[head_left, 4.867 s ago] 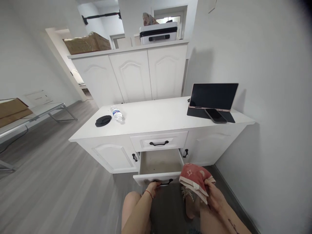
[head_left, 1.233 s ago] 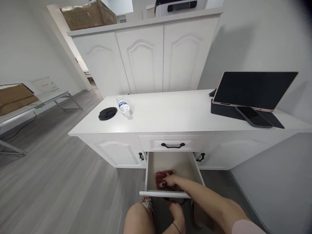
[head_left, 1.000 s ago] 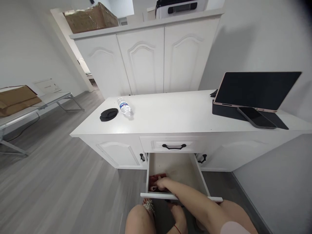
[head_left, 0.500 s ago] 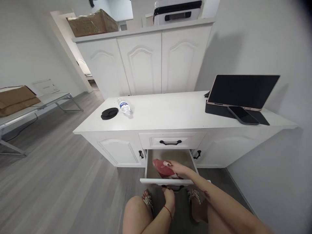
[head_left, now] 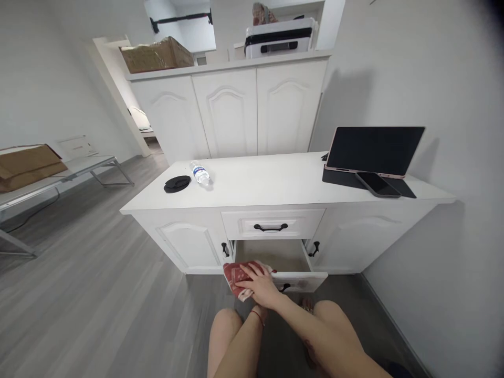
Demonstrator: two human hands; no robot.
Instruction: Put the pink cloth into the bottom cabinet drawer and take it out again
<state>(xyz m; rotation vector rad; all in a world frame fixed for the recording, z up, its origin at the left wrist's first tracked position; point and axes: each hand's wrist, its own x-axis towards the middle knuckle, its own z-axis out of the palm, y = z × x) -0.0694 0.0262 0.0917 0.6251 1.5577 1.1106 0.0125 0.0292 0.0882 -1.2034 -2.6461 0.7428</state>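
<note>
My right hand (head_left: 258, 286) lies on a red patterned cloth (head_left: 233, 275) and holds it against the front left corner of the open lower drawer (head_left: 305, 279). The drawer sits in a white cabinet (head_left: 275, 189). The bare drawer floor (head_left: 271, 254) shows behind the hand. My left hand (head_left: 260, 313) is just below, with a red string round its wrist. Its fingers are hidden under my right hand, close to the drawer's black handle (head_left: 284, 287). The upper drawer (head_left: 271, 223) is closed.
The cabinet top carries a tablet (head_left: 374, 149) on a black cover, a phone (head_left: 377, 185), a water bottle (head_left: 200, 173) lying down and a black lid (head_left: 177, 183). A taller white cabinet (head_left: 228, 110) stands behind. A bench with cardboard (head_left: 27, 165) is at the left.
My right hand has drawn the red cloth from inside the drawer out to its front left edge. The view has pulled back and risen.
</note>
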